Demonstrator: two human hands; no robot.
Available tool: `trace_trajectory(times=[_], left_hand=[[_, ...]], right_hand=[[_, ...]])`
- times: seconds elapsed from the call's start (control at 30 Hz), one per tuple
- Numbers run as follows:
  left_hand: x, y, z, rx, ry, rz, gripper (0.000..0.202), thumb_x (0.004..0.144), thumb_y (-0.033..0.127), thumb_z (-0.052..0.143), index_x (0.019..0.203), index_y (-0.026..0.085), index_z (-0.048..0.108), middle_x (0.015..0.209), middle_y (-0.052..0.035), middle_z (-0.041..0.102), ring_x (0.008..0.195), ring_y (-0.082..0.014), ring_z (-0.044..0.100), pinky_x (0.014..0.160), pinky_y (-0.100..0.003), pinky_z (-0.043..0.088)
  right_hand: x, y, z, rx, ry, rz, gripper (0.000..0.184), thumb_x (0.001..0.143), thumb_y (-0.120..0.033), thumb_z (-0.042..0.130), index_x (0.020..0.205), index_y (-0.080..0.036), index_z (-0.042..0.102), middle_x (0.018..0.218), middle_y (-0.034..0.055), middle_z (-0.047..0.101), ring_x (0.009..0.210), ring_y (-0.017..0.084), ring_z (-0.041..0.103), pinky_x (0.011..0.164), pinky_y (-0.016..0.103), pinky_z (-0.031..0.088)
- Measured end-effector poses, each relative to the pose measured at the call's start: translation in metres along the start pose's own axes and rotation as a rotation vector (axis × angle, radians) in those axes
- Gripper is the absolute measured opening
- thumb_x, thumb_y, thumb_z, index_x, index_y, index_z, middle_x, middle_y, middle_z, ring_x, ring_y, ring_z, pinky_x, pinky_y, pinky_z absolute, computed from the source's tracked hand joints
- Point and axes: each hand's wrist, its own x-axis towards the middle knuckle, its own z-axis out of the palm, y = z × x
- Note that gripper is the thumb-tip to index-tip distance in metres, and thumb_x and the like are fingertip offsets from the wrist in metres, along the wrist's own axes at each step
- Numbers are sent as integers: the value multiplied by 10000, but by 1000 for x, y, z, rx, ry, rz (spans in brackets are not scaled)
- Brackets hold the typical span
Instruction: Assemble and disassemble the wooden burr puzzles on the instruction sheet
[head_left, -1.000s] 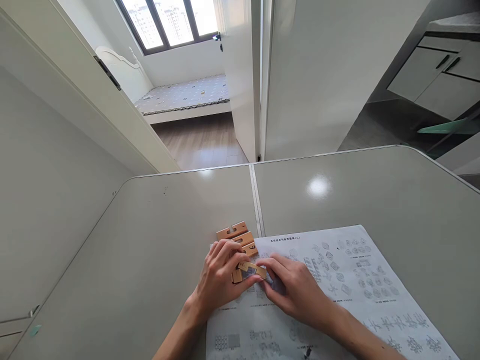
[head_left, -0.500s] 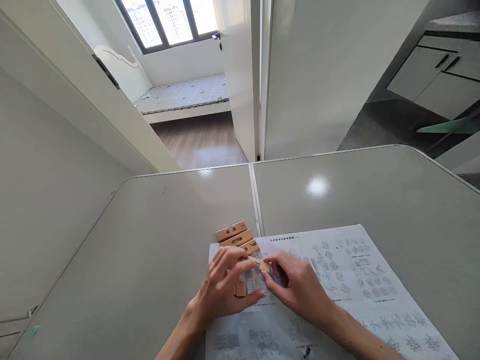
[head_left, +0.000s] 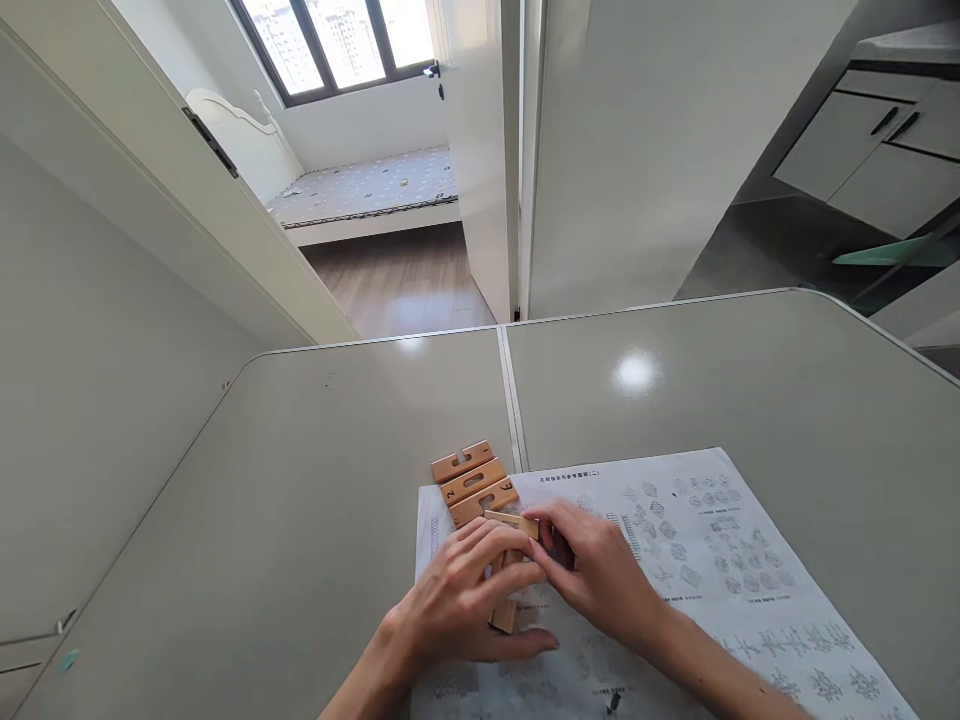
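Note:
My left hand and my right hand meet over a printed instruction sheet on the grey table. Between their fingers they pinch joined slotted wooden pieces: one bar lies across at the fingertips, another hangs down under my left fingers. Both hands are closed on this small assembly. Just beyond the hands, three flat wooden slotted pieces lie side by side on the table, numbers marked on them.
A seam runs down the middle of the table. The table's left edge sits close to a white wall. Beyond the far edge stand a doorway to a room with a bed, and dark cabinets at right.
Both hands have drawn back toward me with the wooden pieces, uncovering the third flat piece on the table. The held pieces have been turned, one now hanging down.

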Motion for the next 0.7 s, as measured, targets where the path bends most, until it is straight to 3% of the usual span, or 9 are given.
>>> trace_trajectory(times=[0.13,0.3,0.47,0.6,0.7], left_hand=[[0,2,2,4,-37,0,396,847,437,857,1106,197,678,1116,-104,745,983,-246,728,916,-383,619],[3,2,4,37,-30,44,188,846,231,766,998,204,660,1046,-87,751,914,-227,730,875,-381,622],[4,4,3,-21,-19,53,243,788,151,680,1020,212,640,1038,-93,751,902,-226,725,833,-384,626],[5,3,-1,-25,168,-5,306,764,84,649,1035,225,630,945,-63,736,876,-226,699,797,-396,605],[5,-4,-4,96,314,-149,287,848,-3,634,1002,240,621,897,-29,716,846,-201,669,801,-378,579]], right_hand=[[-1,1,1,3,-7,10,96,1007,-219,584,1058,-224,666,787,-10,639,651,168,601,608,267,440],[-1,0,0,-3,-11,13,61,1007,-224,605,1033,-226,661,759,-22,601,637,164,579,597,266,423],[0,0,-1,-4,-26,7,59,1017,-226,601,1032,-222,658,761,-20,599,634,160,567,597,267,417],[-1,0,-2,1,-31,-7,87,1021,-223,590,1064,-228,665,772,-17,618,652,164,586,615,272,427],[0,-1,-3,-7,-37,-30,91,1027,-235,594,1077,-230,670,789,-9,634,660,166,598,623,274,421]])
